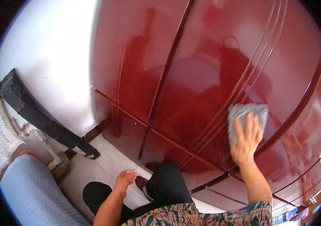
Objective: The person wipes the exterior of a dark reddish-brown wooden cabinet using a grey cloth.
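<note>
My right hand presses a grey cloth against the glossy dark-red cabinet door, its fingers spread over the cloth. The hand looks slightly blurred. Lower down and to the left, my left hand hangs in front of my knees, its fingers loosely bent and nothing in them. It touches nothing that I can see. The red door shines and mirrors a dark figure. Dark seams divide it from the neighbouring panels, and thin curved lines run across it.
At the left, a long black wrapped bundle leans against the white wall. A brush-like tool with a pale handle stands behind a light-blue quilted cover. Pale floor tiles lie below, near my legs in black trousers.
</note>
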The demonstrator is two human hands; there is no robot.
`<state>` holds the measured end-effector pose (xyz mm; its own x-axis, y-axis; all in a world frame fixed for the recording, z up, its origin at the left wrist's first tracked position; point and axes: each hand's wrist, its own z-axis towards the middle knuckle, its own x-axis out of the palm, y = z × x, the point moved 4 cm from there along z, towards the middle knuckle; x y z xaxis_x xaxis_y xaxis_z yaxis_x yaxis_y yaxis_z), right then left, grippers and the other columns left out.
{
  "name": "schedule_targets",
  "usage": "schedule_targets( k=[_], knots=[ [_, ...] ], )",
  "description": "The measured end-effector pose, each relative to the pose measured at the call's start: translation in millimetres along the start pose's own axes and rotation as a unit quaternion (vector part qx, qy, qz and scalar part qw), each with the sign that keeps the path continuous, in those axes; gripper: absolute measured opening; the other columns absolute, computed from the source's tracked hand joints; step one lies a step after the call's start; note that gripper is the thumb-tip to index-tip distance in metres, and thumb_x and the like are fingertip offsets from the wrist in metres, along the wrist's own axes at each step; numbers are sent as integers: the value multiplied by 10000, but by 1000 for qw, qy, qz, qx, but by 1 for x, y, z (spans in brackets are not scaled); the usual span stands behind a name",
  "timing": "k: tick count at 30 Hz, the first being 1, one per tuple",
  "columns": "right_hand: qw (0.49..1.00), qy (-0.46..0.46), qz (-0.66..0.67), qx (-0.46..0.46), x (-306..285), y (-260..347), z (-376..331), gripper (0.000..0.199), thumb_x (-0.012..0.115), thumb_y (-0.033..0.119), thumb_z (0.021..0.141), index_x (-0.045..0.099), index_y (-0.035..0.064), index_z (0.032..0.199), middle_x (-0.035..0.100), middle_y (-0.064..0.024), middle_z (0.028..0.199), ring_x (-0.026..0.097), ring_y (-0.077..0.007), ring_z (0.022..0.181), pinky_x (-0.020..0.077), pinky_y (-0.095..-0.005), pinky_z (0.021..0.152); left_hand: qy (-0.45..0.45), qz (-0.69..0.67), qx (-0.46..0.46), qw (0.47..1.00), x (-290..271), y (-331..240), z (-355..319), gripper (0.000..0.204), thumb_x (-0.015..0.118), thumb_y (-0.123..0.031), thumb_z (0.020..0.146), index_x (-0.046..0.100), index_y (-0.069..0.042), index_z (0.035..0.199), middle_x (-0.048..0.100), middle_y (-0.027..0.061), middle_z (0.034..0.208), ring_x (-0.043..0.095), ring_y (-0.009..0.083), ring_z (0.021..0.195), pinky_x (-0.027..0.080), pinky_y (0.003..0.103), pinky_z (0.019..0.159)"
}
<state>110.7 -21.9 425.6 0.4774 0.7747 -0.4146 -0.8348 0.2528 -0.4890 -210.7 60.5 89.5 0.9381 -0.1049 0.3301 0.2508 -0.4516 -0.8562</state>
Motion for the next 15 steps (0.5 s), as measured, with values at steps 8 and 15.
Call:
schedule_targets(
  k=[8, 15],
  knots=[
    [993, 11, 56, -100, 34, 85, 68, 582, 525, 133, 799, 438, 187, 1372, 325, -112, 1471, 299, -267, 1352, 183, -414, 1093, -28, -1, 15, 999, -9, -4, 6, 296, 547, -223, 857, 583, -64, 1104, 648, 51, 1028, 594, 172, 934, 450, 305, 822],
    [903, 157, 129, -378, 90, 164, -1, 554, 491, 178, 818, 426, 82, 1359, 268, -113, 1501, 256, -235, 1382, 177, -387, 1122, -26, -8, 20, 999, -7, -3, 7, 283, 548, -220, 862, 584, -68, 1098, 651, 51, 1005, 593, 164, 920, 449, 302, 805]
  ],
)
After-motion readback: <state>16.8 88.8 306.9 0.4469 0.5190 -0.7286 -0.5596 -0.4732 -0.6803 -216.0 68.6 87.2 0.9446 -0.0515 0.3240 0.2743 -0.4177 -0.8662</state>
